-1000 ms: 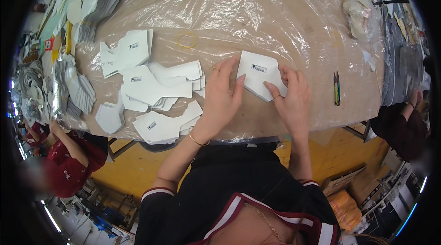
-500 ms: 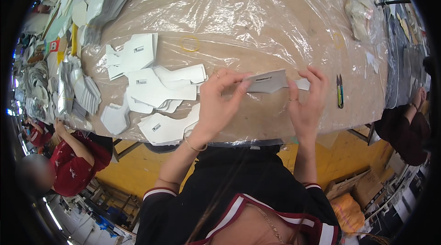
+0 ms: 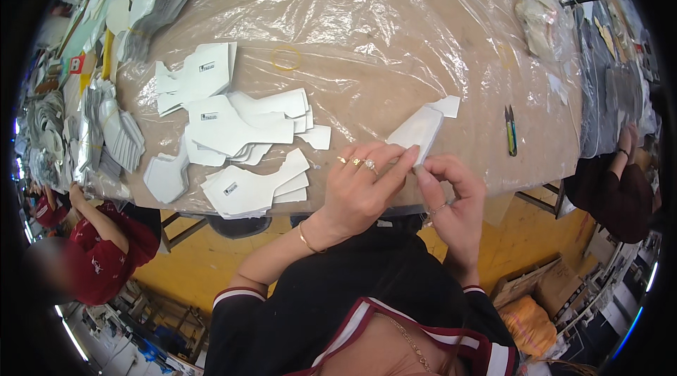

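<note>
White, angular, flat sheet piece (image 3: pixel 421 126): near end pinched between fingertips of left hand (image 3: pixel 361 189) and right hand (image 3: pixel 455 198), apparently steadying its edge.

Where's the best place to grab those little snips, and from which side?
Probably by the coloured handles, coming from the near side with the right hand: the snips lie with handles nearest and pointed blades facing away.
</note>
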A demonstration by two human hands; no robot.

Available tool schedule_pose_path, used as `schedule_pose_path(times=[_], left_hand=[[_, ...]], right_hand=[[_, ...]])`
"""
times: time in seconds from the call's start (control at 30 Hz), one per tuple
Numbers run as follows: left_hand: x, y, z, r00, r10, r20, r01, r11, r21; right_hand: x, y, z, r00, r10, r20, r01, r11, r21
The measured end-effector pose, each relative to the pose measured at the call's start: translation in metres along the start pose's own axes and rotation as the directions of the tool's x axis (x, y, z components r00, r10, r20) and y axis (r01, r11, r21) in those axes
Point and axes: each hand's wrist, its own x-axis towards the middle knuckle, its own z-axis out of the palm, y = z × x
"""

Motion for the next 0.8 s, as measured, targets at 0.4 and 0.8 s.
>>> schedule_pose_path(times=[0.4, 0.8], left_hand=[[0.005, 0.004, -0.015, 0.971, -0.216, 0.099, 0.237, 0.911, -0.339], [0.005, 0.002, -0.026, 0.977, -0.142, 0.16, 0.159, 0.982, -0.097]], right_hand=[[0.009, 0.005, -0.005, 0.987, -0.152, 0.043, 0.153, 0.988, -0.026], [0.018, 0.002, 0.005, 0.986, -0.14, 0.089, 0.148, 0.984, -0.098]])
